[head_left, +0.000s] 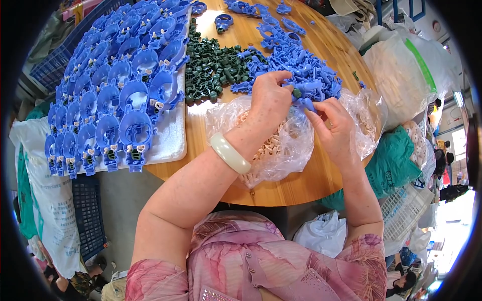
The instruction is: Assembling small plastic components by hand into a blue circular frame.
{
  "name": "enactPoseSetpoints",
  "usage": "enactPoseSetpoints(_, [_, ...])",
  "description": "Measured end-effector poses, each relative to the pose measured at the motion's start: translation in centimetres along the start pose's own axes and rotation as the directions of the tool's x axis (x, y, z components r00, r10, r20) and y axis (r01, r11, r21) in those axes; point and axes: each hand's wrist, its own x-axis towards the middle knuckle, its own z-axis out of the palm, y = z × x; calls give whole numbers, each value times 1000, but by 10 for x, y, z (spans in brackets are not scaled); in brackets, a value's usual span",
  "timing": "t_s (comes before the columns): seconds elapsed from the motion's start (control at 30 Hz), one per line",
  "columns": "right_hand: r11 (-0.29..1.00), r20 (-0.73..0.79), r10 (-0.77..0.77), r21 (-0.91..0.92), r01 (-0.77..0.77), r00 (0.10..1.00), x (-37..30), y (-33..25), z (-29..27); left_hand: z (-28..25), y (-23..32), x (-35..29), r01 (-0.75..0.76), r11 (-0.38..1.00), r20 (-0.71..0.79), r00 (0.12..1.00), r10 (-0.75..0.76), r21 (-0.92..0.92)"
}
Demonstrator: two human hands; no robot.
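My left hand [271, 95], with a pale bangle on its wrist, pinches a small dark green plastic piece [297, 93]. Thumb and forefinger of my right hand [334, 123] close on a small blue plastic part [306, 104] touching it. How the two pieces join is partly hidden by my fingers. Just beyond both hands lies a heap of loose blue plastic parts [298, 62]. To its left spreads a pile of dark green pieces [216, 67]. Beneath my hands, a clear plastic bag [296, 155] holds small cream-coloured pieces [269, 146].
A white foam board [173, 130] at the left carries rows of round blue assemblies [134, 133]. More cream pieces sit in a second clear bag [369, 113] at the right. Larger blue parts [271, 32] lie farther back on the round wooden table [241, 193]. Sacks and crates surround it.
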Motion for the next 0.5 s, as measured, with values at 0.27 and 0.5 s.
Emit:
enactPoseSetpoints(0.27, [998,-37,26,64,-24,999,2,-6,1,-1,-1,2,-72,996,6,997,72,56])
enactPoseSetpoints(0.5, [976,15,-154,-154,154,988,3,-3,-4,0,1,1,-125,985,52,992,119,118])
